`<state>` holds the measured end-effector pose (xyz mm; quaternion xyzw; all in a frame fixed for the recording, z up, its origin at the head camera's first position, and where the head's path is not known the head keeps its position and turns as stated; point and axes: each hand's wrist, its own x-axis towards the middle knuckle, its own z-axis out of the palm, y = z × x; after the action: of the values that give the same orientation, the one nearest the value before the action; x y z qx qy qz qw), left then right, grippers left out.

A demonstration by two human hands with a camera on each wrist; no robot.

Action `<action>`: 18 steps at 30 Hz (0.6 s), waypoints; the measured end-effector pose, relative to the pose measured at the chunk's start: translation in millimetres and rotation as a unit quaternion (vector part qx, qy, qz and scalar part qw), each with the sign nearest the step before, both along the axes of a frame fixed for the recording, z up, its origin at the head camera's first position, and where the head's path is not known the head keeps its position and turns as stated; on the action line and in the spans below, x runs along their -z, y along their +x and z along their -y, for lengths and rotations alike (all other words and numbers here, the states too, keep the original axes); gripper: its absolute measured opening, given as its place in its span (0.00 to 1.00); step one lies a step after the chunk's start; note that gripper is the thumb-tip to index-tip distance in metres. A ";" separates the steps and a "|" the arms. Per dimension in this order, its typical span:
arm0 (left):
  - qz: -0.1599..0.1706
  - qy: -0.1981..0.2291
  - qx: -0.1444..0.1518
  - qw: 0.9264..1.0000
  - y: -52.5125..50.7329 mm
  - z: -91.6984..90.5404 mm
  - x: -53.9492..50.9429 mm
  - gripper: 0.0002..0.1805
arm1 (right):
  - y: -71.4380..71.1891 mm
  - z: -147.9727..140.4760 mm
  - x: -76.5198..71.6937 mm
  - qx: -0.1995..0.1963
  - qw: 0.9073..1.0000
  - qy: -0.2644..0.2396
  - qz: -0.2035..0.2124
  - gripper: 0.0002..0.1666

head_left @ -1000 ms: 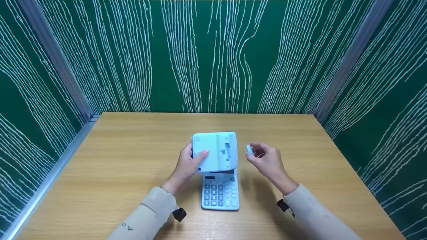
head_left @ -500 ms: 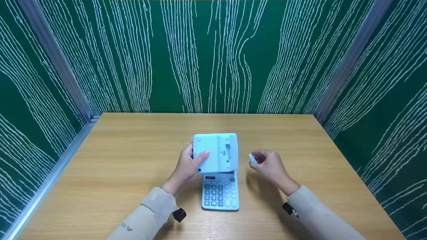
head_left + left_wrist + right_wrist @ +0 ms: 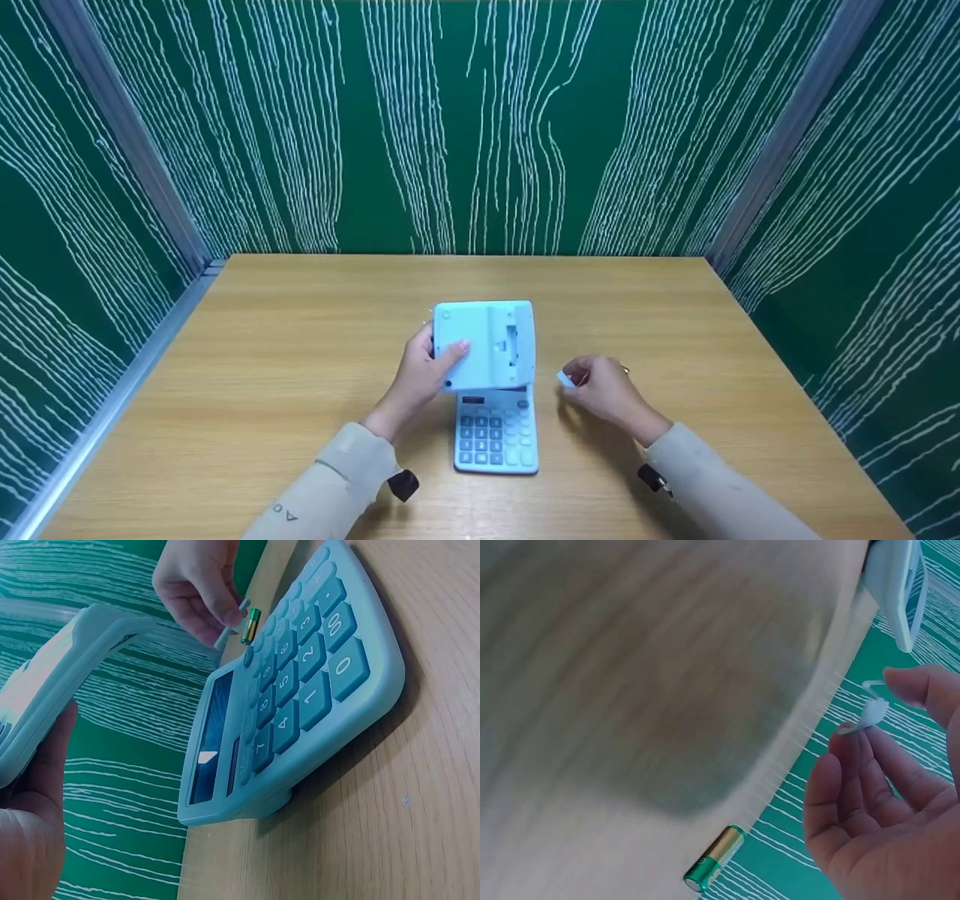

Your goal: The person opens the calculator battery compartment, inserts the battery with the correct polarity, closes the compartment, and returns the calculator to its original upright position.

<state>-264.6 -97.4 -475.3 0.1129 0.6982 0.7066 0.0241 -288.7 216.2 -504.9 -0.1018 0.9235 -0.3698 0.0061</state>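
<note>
My left hand [image 3: 420, 367] holds a light blue calculator [image 3: 476, 330] with its back up, thumb lying across the back. The battery slot shows uncovered near its right end. Between right thumb and fingertips, my right hand [image 3: 606, 386] pinches a small pale blue battery cover [image 3: 870, 714], low over the table right of the calculators. A green and gold battery [image 3: 714, 859] lies on the table near that hand; the left wrist view shows the battery [image 3: 251, 626] too. Under and in front of the held calculator, a second light blue calculator [image 3: 495, 439] lies keys up.
The wooden table [image 3: 300, 315] has green walls [image 3: 465, 127] with white wavy lines behind it and at both sides. Metal posts [image 3: 795, 127] stand at the corners. A dark wrist device [image 3: 405, 484] sits at my left sleeve.
My right hand has moved down toward the table and nearer to me, still pinching the battery cover. The left hand and its calculator have barely moved.
</note>
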 end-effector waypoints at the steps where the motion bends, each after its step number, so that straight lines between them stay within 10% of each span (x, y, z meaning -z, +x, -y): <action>1: -0.001 0.001 -0.002 1.000 -0.2 -0.3 0.0 0.30 | 0.1 -0.3 0.9 -0.003 1.000 0.003 0.000 0.11; 18: 0.003 0.009 0.004 1.000 -1.5 -0.2 4.7 0.30 | 0.6 -2.4 9.6 -0.038 0.997 0.045 0.041 0.10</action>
<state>-266.1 -97.2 -479.9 0.1140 0.6916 0.7127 0.0277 -288.1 218.6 -514.5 -0.1211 0.9335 -0.3317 0.0627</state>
